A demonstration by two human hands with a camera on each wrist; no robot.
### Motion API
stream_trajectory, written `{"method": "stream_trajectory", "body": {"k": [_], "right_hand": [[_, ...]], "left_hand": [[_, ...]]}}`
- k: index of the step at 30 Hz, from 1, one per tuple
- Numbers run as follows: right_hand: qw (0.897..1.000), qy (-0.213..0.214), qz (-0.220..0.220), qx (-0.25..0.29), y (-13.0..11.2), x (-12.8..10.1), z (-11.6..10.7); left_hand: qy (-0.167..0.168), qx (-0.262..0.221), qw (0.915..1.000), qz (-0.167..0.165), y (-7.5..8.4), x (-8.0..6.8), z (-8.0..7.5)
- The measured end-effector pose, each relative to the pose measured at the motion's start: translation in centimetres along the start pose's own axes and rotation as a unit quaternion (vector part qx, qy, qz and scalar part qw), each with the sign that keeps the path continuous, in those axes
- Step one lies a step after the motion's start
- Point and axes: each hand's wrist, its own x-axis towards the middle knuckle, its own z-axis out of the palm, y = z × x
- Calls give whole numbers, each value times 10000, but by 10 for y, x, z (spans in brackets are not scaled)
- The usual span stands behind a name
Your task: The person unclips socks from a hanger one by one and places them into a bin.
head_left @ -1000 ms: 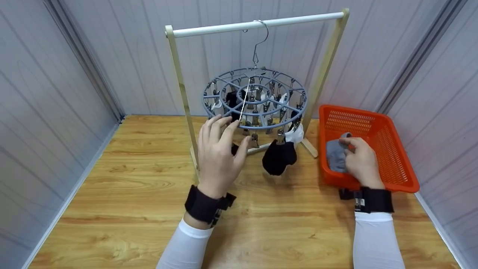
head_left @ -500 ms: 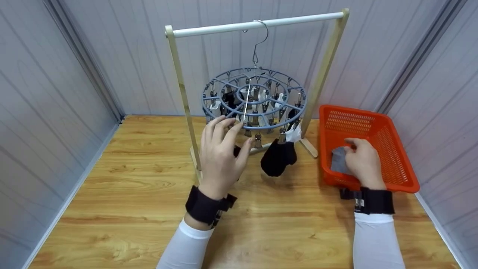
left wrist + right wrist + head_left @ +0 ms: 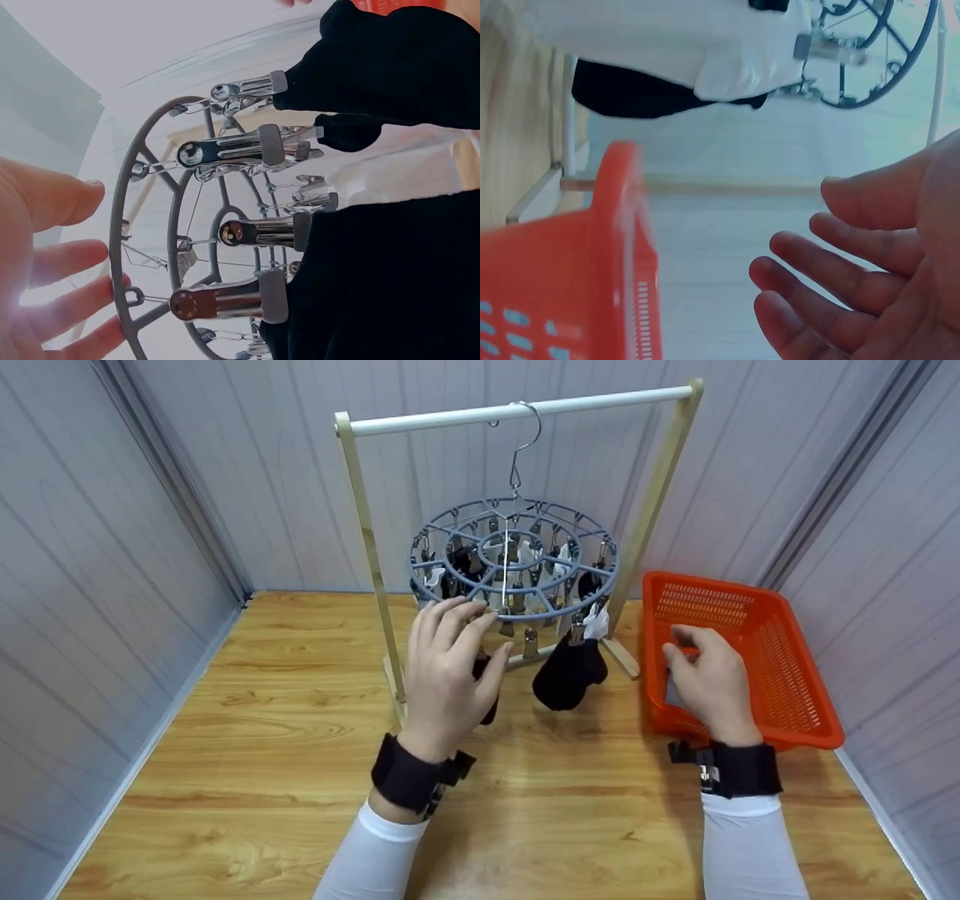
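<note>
My left hand (image 3: 448, 679) is at the front left rim of a round blue-grey clip hanger (image 3: 551, 613), fingers loosely spread and fingertips right at the ring. In the left wrist view its metal clips (image 3: 232, 150) carry black socks (image 3: 390, 67). A black sock (image 3: 568, 675) and a white one (image 3: 596, 622) hang at the front right. Over the orange basket (image 3: 814, 690) is my right hand (image 3: 709, 682), thumb and fingers apart with nothing between them in the right wrist view. Below it lies a grey cloth piece (image 3: 675, 690), mostly hidden by the hand.
A wooden stand with a white crossbar (image 3: 450, 418) bears the hanger by its metal hook (image 3: 529, 442). The stand's foot (image 3: 621, 658) reaches close to the basket's left side. Pale panel walls (image 3: 262, 472) enclose the wooden table (image 3: 285, 750) at the back and sides.
The hanger has turned slightly, its front clips and black sock shifting right. My right hand has come away from the grey cloth and moved left, its fingers opening; the cloth lies lower in the basket.
</note>
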Motion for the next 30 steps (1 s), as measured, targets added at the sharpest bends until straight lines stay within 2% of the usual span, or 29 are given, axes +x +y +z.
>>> {"method": "stream_trajectory", "body": {"k": [7, 14, 18, 24, 30], "right_hand": [[9989, 139, -440, 55, -15, -2, 5], [9967, 97, -806, 60, -23, -4, 11], [9942, 69, -1068, 60, -29, -5, 16], [9881, -111, -1534, -60, -35, -6, 26], [9817, -802, -1597, 658, -39, -8, 42]], "left_hand": [[-83, -298, 9990, 333, 2, 1, -3], [128, -704, 9943, 791, -1, 4, -3], [192, -475, 9964, 671, -6, 4, -3], [-88, -23, 9991, 412, -13, 2, -8], [-250, 117, 9989, 388, -16, 1, -11]]}}
